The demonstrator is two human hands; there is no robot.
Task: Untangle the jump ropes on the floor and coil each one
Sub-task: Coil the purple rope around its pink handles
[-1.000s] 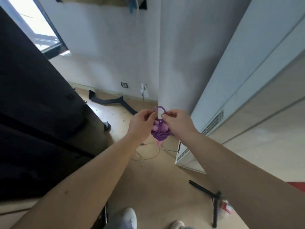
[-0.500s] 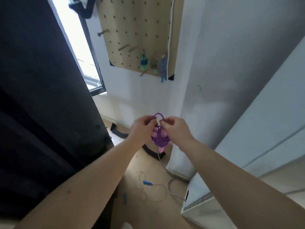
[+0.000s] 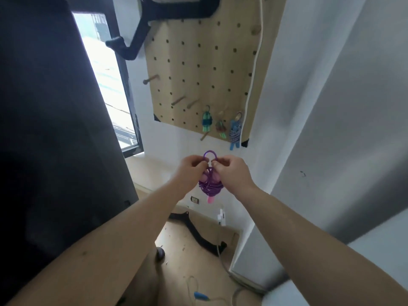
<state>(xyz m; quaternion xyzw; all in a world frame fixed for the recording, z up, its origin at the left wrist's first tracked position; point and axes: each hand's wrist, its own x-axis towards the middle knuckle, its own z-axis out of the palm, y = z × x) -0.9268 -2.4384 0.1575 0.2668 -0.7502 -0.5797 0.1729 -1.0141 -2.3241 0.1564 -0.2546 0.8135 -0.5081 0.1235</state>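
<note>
Purple rope hangs as a tightly wound bundle in the air before the white wall, just under the pegboard's bottom edge, held between both hands. Its loop stands up above the fingertips. 1 pink handle pokes out of the bundle's underside, and more pink shows inside the coil near the palms.

The left hand has its fingers curled, thumb and forefinger pinching the loop's left foot. The right hand is curled the same way and pinches the loop's right foot. The 2 hands are almost knuckle to knuckle. Both bare forearms reach up from the bottom corners of the view.

Near the pegboard's bottom right corner 3 coiled ropes hang side by side: a green coil, a red-green coil and a blue coil. A white cord runs down along the board's right edge. Bare wooden pegs stick out of the board's left part.

On the wooden floor, close to the view's bottom edge, lies a blue handle with a thin pale line curling from it. A black bent bar lies along the wall's foot, below a socket. A bright window is left of the pegboard, and a dark panel fills the left side.
</note>
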